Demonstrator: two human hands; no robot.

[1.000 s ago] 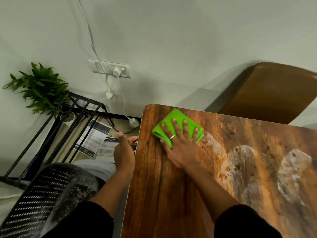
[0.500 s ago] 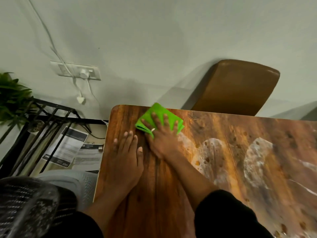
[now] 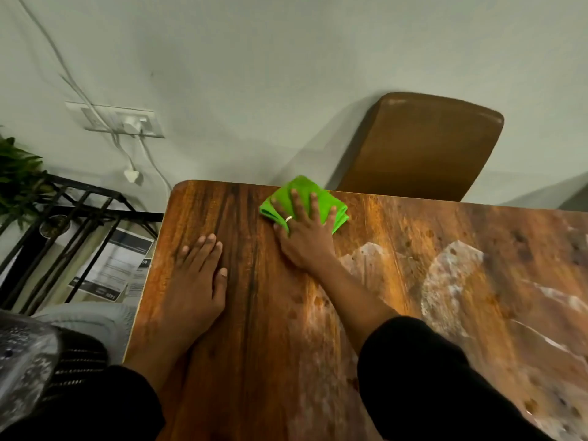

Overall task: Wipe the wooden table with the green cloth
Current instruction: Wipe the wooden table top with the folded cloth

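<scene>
The folded green cloth [image 3: 297,194] lies on the wooden table [image 3: 254,313] at its far edge. My right hand [image 3: 304,230] presses flat on the cloth with fingers spread, covering much of it; a ring shows on one finger. My left hand [image 3: 194,281] rests palm down on the table near its left edge, holding nothing. Whitish hazy patches [image 3: 451,275] mark the table's right half.
A brown chair back [image 3: 423,148] stands behind the table's far edge against the wall. To the left are a black metal rack [image 3: 63,214], papers [image 3: 111,268], a plant [image 3: 16,176], a wall socket with cables [image 3: 127,122], and a mesh chair [image 3: 38,361].
My right hand has slid the cloth to the right along the far edge. My left hand came off the table's side onto its top, then stayed flat there.
</scene>
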